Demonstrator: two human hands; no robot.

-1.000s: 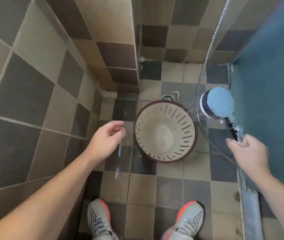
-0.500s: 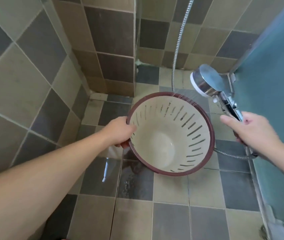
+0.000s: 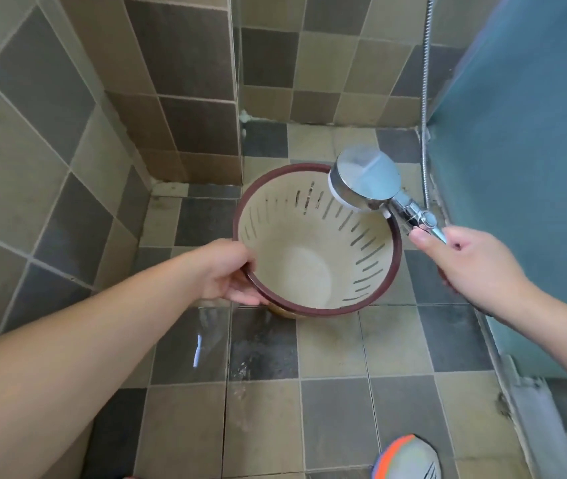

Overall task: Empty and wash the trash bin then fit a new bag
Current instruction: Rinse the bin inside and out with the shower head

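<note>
My left hand (image 3: 226, 271) grips the bin (image 3: 316, 243) by its dark red rim, thumb inside and fingers curled underneath, on the side nearest me. The bin looks tilted on the wet floor tiles (image 3: 330, 344), and it is empty. My right hand (image 3: 465, 261) is closed around the shower head (image 3: 365, 178) handle at the bin's far right edge. I judge the bin light, stiff plastic, slippery when wet, with thin slotted walls; the rim is the firmest hold.
</note>
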